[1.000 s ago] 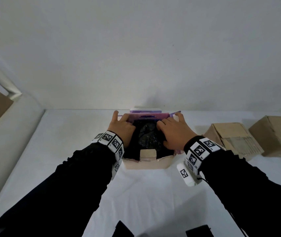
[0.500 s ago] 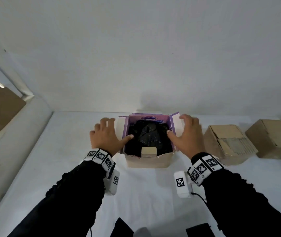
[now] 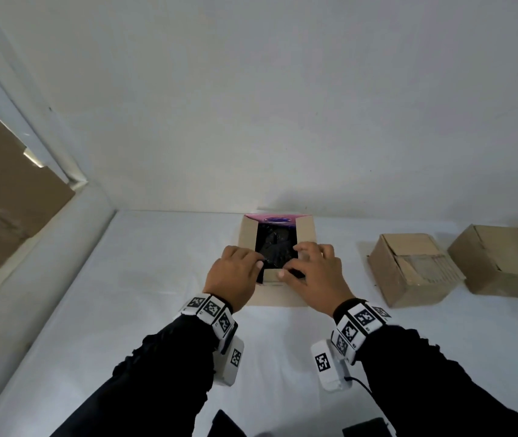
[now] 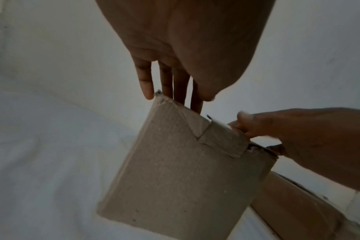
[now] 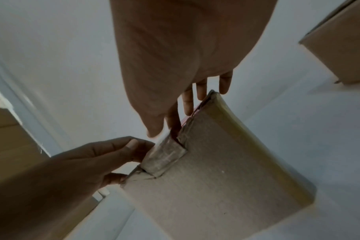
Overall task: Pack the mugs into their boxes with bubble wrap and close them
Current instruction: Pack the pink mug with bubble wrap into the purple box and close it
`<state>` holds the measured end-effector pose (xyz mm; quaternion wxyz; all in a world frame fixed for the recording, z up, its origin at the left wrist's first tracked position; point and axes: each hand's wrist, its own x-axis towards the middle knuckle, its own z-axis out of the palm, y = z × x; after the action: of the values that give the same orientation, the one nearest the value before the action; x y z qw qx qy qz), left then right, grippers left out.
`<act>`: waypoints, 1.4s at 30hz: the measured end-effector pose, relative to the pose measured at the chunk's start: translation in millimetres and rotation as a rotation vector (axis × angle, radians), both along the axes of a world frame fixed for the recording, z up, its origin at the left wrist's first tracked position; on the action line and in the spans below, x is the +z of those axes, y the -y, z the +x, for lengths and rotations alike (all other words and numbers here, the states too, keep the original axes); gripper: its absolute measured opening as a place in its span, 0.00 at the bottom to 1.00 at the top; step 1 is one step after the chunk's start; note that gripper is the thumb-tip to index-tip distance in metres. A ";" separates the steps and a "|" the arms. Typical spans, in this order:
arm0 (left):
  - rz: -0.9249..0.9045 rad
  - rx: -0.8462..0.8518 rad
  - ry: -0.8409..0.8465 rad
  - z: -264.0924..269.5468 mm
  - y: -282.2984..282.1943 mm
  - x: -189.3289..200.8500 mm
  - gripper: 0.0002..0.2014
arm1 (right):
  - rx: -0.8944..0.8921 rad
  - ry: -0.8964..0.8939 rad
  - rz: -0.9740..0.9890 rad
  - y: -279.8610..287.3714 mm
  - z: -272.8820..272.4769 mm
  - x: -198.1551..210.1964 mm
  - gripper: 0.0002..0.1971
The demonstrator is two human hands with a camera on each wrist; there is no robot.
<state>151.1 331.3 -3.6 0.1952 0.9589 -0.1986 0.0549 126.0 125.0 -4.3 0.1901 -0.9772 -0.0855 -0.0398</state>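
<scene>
Head view: both hands (image 3: 231,274) (image 3: 316,272) press side flaps at box (image 3: 278,298) edges.

White table surface (image 3: 125,310) runs to a plain white wall (image 3: 283,105). Brown cardboard panel (image 3: 2,197) stands at far left beyond a white frame (image 3: 35,140). 2 dark objects (image 3: 365,428) at bottom edge, unidentifiable.

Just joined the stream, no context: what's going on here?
A person is closing a cardboard box on a white table. The left hand and right hand press its two side flaps inward. A dark wrapped bundle shows through the gap between them; the box is not yet closed. Two other boxes sit to the right.
</scene>
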 end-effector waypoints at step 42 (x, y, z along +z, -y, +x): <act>0.054 0.043 0.115 -41.8 -9.9 -29.0 0.27 | -0.337 -0.227 0.979 15.6 95.8 -9.0 0.07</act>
<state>109.3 341.2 -32.6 0.1564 0.9631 -0.1903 0.1089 221.8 109.5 -13.2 0.6232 -0.7724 0.1226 0.0010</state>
